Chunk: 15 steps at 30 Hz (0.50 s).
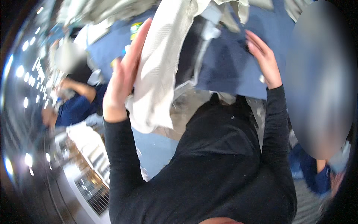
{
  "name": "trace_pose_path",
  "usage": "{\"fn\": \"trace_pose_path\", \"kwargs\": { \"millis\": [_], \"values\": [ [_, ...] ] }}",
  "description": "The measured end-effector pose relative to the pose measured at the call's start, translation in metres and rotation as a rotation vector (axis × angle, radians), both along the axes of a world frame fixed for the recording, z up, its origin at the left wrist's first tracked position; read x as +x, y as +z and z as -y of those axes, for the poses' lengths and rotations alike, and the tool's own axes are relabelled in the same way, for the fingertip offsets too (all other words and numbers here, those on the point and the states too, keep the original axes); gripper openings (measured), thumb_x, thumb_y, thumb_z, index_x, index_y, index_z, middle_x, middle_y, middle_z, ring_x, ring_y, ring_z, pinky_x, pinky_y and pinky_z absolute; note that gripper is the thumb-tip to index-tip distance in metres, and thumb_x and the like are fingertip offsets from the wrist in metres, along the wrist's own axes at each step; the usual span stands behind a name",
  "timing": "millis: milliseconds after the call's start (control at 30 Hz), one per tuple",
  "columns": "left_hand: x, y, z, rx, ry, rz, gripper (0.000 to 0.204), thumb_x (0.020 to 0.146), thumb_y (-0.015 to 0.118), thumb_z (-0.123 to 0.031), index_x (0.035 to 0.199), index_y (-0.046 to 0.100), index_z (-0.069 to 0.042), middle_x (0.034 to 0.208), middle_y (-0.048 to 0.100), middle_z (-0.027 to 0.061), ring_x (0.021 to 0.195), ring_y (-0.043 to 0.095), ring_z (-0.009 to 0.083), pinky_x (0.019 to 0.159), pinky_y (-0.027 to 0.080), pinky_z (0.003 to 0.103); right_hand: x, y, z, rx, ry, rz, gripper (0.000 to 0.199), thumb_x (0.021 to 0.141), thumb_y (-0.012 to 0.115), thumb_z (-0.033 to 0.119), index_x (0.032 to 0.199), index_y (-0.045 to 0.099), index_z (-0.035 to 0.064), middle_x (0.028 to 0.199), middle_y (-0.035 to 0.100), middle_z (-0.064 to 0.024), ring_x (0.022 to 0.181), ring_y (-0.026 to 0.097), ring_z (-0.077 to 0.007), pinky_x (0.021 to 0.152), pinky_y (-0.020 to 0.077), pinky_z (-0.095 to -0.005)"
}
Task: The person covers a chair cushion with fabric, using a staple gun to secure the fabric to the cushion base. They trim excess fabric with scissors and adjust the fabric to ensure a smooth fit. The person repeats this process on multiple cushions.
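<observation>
A long piece of cream ribbed knit cloth (158,67) lies over the blue-grey table (227,74) and droops past its near edge. Along its left side, my left hand (125,76) is raised with straight fingers, touching or very close to the cloth. My right hand (264,58) is at the right over the table, its fingers stretched out. A small dark thing shows by its fingertips; whether the hand touches it is unclear. Between the hands lies a dark cloth piece (190,52) with a pale edge, next to a light blue-white scrap (210,30).
More pale cloth (100,11) is heaped at the far side. A small yellow-green item (135,30) lies beyond my left hand. One person in a blue sleeve (76,110) works at the left; another person (317,171) is close at the right.
</observation>
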<state>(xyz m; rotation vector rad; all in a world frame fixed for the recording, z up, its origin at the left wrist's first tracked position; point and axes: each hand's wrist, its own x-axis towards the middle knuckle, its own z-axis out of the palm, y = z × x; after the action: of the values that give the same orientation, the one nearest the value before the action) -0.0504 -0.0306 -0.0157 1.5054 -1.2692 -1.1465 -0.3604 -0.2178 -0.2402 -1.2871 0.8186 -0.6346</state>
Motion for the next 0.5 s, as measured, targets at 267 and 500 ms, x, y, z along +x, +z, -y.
{"fn": "trace_pose_path", "kwargs": {
  "millis": [267,500],
  "values": [
    [-0.082,-0.268,0.048,-0.011,-0.172,0.664,0.072,0.107,0.059,-0.055,0.172,0.042,-0.027,0.183,0.026,0.0138,0.168,0.013,0.0502,0.131,0.012,0.07,-0.109,0.01,0.043,0.016,-0.028,0.13,0.063,0.123,0.035,0.043,0.163,0.044,-0.0049,0.166,0.052,-0.0097,0.15,0.048,-0.0168,0.128,0.0352,-0.0343],
    [-0.158,-0.328,0.061,-0.044,-0.165,1.159,0.07,0.108,0.054,-0.056,0.172,0.042,-0.031,0.184,0.022,0.0099,0.17,0.007,0.0448,0.128,-0.003,0.076,-0.173,-0.096,0.066,0.607,-0.217,0.255,0.069,0.119,0.039,0.054,0.161,0.051,0.0021,0.168,0.051,-0.0122,0.154,0.045,-0.0244,0.128,0.0337,-0.0432]
  ]
}}
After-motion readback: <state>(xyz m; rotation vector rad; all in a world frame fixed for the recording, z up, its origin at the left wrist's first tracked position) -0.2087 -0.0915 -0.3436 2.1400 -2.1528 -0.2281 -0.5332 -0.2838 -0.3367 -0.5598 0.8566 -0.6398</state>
